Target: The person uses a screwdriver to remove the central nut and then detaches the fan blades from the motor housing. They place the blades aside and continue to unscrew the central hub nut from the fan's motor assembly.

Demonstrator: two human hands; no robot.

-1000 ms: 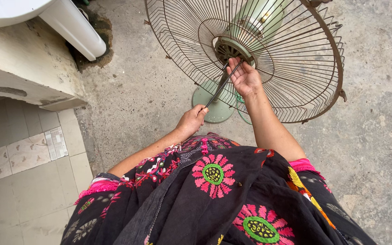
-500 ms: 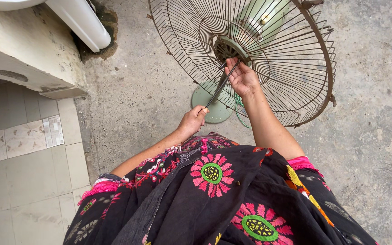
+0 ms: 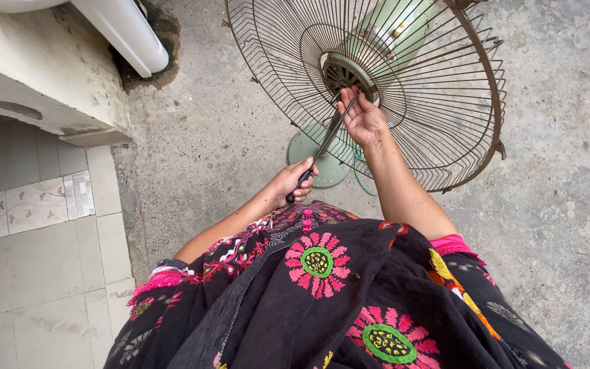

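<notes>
My left hand has slid lower, still fisted round the long dark screwdriver, tip at hub of rusty wire fan guard. Right hand, fingers loose, steadies shaft nr hub.

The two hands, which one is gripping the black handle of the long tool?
The left hand, low near the embroidered clothing, grips the handle. The right hand is up at the fan guard's hub, steadying the screwdriver's shaft.
</notes>
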